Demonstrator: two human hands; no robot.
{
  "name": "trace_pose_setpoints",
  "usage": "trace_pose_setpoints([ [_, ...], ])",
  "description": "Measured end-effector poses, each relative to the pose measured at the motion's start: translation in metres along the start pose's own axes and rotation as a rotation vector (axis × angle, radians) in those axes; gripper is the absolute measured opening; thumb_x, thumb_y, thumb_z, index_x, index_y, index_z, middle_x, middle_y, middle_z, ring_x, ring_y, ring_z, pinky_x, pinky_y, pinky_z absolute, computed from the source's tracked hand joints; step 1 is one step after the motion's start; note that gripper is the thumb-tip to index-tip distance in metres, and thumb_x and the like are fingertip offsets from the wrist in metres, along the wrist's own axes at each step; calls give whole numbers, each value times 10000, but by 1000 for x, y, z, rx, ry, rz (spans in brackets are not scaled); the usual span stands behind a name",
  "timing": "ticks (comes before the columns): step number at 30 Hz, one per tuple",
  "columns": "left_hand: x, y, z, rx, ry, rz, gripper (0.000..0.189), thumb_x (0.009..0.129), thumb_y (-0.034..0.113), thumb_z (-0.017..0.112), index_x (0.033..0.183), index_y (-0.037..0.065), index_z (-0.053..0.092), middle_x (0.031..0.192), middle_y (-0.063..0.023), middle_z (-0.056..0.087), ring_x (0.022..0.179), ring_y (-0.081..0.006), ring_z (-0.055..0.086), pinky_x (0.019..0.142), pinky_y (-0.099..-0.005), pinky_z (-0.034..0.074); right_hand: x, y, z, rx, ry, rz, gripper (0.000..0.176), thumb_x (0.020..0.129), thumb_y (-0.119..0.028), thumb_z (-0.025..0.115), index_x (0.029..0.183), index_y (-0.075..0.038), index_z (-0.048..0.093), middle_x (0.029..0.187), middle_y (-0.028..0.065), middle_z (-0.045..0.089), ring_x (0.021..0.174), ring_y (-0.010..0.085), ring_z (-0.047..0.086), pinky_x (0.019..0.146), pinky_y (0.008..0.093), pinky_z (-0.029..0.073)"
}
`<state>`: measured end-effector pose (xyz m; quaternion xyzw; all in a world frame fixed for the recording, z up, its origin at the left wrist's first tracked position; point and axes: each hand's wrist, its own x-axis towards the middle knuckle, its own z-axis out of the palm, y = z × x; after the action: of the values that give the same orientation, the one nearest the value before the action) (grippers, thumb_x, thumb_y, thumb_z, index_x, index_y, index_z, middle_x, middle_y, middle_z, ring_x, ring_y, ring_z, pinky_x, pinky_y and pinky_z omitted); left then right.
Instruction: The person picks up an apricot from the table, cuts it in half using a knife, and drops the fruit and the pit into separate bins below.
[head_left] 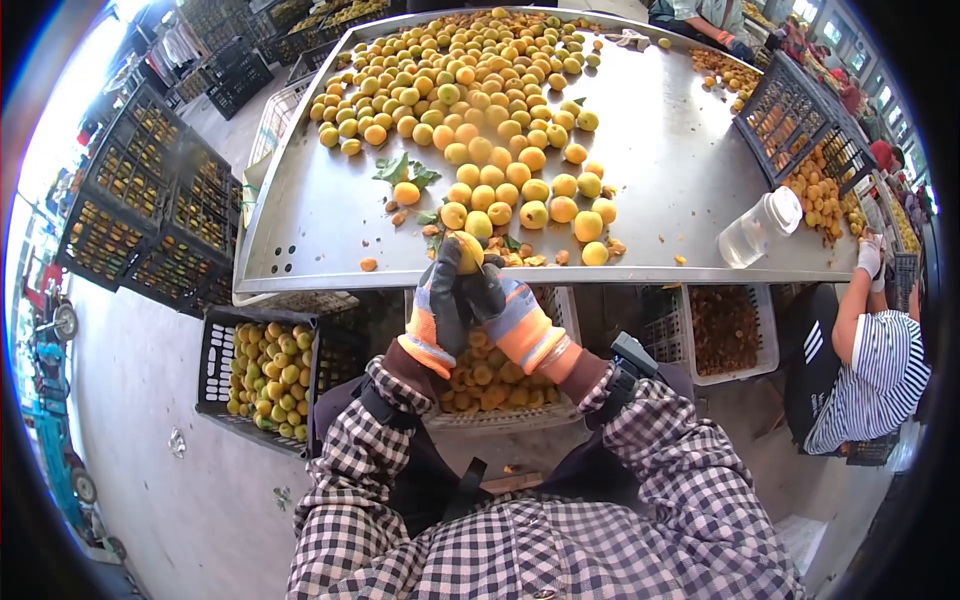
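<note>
My left hand (437,308), in a dark-coated glove with an orange and grey cuff, grips a yellow apricot (467,252) just above the table's near edge. Pressed close beside it, my right hand (512,318) wears a matching glove and has its fingers closed against the same apricot. Part of the fruit is hidden by the fingers. Loose apricots (535,214) lie just beyond my hands, with pits and split pieces (535,260) among them. Directly under my hands stands a light crate (500,421) of halved apricots.
The metal table (660,180) carries a large apricot pile (450,90) and a clear white-lidded cup (760,230). A black crate (215,360) of apricots stands at lower left, a white crate (690,330) of brown pits at right. A person in stripes (880,370) sits at the right.
</note>
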<state>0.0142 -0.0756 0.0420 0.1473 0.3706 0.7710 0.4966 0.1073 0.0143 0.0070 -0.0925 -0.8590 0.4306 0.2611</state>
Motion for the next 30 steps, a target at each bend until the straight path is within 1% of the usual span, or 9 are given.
trace_pose_setpoints([
  [6, 3, 24, 2, 403, -92, 16, 443, 950, 371, 506, 1111, -36, 573, 992, -105, 642, 904, -178, 615, 849, -296, 475, -2, 1, -9, -31, 29, 33, 220, 850, -112, 581, 1040, -18, 521, 852, 200, 616, 822, 373, 608, 682, 404, 491],
  [8, 3, 22, 8, 388, -107, 23, 432, 941, 365, 511, 1093, -34, 578, 950, -97, 645, 878, -178, 617, 829, -294, 482, -2, 1, -7, -33, 66, -18, 226, 851, -115, 580, 1045, -17, 518, 846, 201, 617, 816, 374, 610, 680, 406, 491],
  [11, 17, -7, 5, -73, 36, 12, 521, 931, 499, 475, 974, -6, 593, 892, -103, 640, 813, -183, 614, 802, -297, 492, 3, -1, -1, -46, 59, 13, 255, 846, -112, 587, 1068, -13, 511, 847, 203, 615, 826, 373, 612, 683, 402, 497],
  [14, 20, -11, 10, -82, 173, -8, 472, 928, 506, 494, 1007, 49, 582, 872, -53, 611, 810, -151, 592, 762, -271, 486, 6, 8, 6, -335, 63, -170, 266, 848, -117, 586, 1078, -9, 509, 852, 207, 615, 837, 378, 611, 695, 399, 504],
  [16, 20, -7, 11, -5, 136, -7, 488, 926, 529, 480, 1032, 61, 568, 862, -45, 604, 804, -147, 588, 758, -268, 485, 9, 0, 1, -7, 65, 73, 258, 849, -117, 583, 1069, -3, 511, 870, 213, 619, 848, 381, 612, 711, 403, 507],
  [19, 21, -6, 11, 3, 97, 9, 490, 930, 527, 475, 1064, 64, 558, 873, -48, 609, 816, -146, 588, 768, -262, 483, 8, 13, 5, -3, 37, 151, 268, 836, -71, 581, 1096, -15, 545, 985, 183, 615, 953, 347, 588, 783, 393, 482],
  [21, 22, -7, 15, 72, 160, 66, 671, 897, 644, 410, 956, 5, 604, 894, -91, 635, 836, -183, 608, 822, -297, 488, 10, 17, 7, -46, 35, 126, 253, 846, -82, 577, 1086, -12, 543, 975, 184, 616, 937, 354, 590, 774, 391, 483],
  [28, 32, -16, 2, 53, 165, 66, 675, 896, 647, 406, 1043, 11, 577, 931, -98, 642, 854, -188, 613, 837, -304, 489, 8, 8, 0, -123, 37, 132, 376, 808, -116, 628, 1128, 2, 471, 907, 232, 625, 866, 394, 613, 708, 422, 505],
  [30, 27, -11, 5, 85, 98, 42, 667, 898, 646, 402, 1073, 25, 573, 953, -103, 646, 866, -191, 616, 842, -305, 490, 7, 5, -1, -111, 42, 161, 297, 833, -116, 598, 1089, 0, 502, 928, 214, 617, 882, 374, 606, 706, 409, 499],
])
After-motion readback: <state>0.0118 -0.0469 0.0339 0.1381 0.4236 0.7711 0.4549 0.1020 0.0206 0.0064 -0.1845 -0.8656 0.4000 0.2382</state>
